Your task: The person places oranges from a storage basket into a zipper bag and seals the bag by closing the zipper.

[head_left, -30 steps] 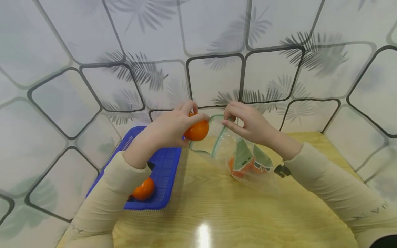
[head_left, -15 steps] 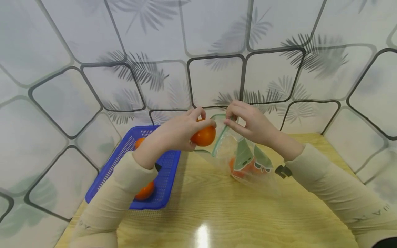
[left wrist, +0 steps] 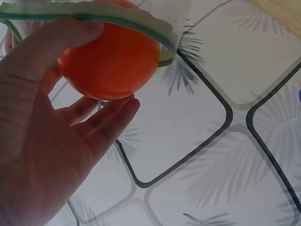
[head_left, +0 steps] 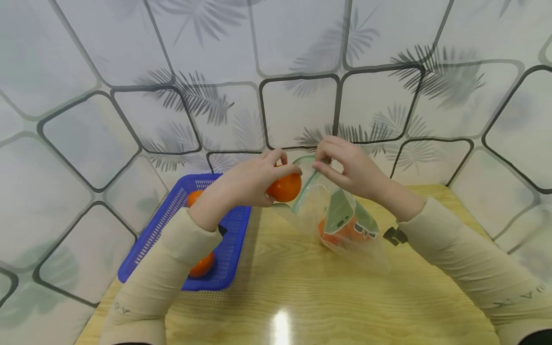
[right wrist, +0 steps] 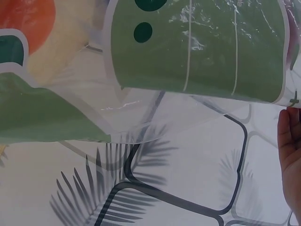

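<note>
My left hand (head_left: 247, 184) grips a round, glossy orange (head_left: 285, 187) at the mouth of a clear zip bag (head_left: 308, 201). In the left wrist view, the bag's green zip edge (left wrist: 136, 24) crosses the top of the orange, and the thumb lies along that edge. My right hand (head_left: 351, 165) pinches the bag's upper rim and holds it up. Green printed shapes (head_left: 338, 213) mark the bag's side. More orange fruit (head_left: 324, 232) shows through its lower part. In the right wrist view, the printed film (right wrist: 202, 52) fills the upper half.
A blue plastic basket (head_left: 235, 247) stands at the left of the wooden table (head_left: 319, 297). It holds more oranges (head_left: 201, 266), partly hidden by the left forearm. A patterned wall covering (head_left: 297, 112) rises behind the table and at both sides.
My left hand has carried the orange slightly right and down, further into the bag's mouth. My right hand keeps its pinch on the rim and has shifted only a little.
</note>
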{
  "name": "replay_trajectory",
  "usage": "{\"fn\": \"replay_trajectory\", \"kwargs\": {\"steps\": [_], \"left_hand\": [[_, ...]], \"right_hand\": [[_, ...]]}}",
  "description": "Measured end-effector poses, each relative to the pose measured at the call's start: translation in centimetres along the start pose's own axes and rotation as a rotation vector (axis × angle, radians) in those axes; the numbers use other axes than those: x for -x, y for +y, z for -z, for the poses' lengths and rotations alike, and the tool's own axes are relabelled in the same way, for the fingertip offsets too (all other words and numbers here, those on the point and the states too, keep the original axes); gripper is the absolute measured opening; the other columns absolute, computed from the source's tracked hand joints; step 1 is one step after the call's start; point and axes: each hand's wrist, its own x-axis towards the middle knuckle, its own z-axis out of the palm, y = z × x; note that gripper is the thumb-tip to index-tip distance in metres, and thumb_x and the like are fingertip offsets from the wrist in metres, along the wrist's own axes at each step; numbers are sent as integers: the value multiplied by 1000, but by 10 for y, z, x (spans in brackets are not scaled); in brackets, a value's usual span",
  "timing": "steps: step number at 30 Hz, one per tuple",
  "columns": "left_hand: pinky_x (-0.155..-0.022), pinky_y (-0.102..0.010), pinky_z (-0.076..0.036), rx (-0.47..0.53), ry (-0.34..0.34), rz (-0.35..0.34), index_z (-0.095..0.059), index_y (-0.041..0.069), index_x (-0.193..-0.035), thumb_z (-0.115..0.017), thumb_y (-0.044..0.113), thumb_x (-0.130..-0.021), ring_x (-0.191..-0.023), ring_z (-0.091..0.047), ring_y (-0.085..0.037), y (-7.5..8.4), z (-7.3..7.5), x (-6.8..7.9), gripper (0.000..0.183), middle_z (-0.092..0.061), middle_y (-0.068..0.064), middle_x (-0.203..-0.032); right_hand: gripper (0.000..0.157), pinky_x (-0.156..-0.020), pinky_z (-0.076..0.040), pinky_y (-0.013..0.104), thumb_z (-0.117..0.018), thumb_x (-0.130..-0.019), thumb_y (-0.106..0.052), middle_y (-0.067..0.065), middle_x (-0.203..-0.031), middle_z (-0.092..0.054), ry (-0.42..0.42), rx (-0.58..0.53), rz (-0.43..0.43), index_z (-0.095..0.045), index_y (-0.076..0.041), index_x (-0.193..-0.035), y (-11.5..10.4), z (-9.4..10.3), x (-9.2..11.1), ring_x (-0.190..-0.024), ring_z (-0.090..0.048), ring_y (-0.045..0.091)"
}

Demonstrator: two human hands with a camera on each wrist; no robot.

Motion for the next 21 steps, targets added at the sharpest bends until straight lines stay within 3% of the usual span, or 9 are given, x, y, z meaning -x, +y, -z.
{"fn": "replay_trajectory", "kwargs": {"steps": [3,8,15,21], "left_hand": [[-87,-42,-61,-13,5,-13,-60,24,-144,-92,16,-81,-113,-62,-30,0,0,0,71,-52,-12,-135],[-82,-40,-59,-44,24,-44,-61,22,-143,-91,11,-79,-103,-64,-28,0,-2,-1,72,-55,-12,-132],[-80,-40,-60,-56,29,-57,-62,22,-141,-91,12,-78,-102,-65,-27,1,-3,0,70,-57,-11,-132],[-78,-38,-59,-59,28,-57,-63,21,-142,-88,20,-86,-97,-65,-23,2,-5,-1,61,-60,-8,-127]], "right_hand": [[19,-80,-48,21,-67,-105,-16,10,-93,-61,18,-18,-9,-62,-4,-93,1,1,0,-86,-56,13],[42,-82,-45,18,-53,-111,-39,11,-92,-61,66,-42,-5,-63,-2,-94,4,1,2,-88,-54,12],[47,-82,-44,19,-50,-111,-43,11,-92,-61,96,-38,4,-63,-2,-94,4,1,2,-87,-53,12],[47,-83,-44,20,-49,-111,-43,12,-92,-62,108,-34,6,-63,-2,-95,4,1,2,-88,-53,13]]}}
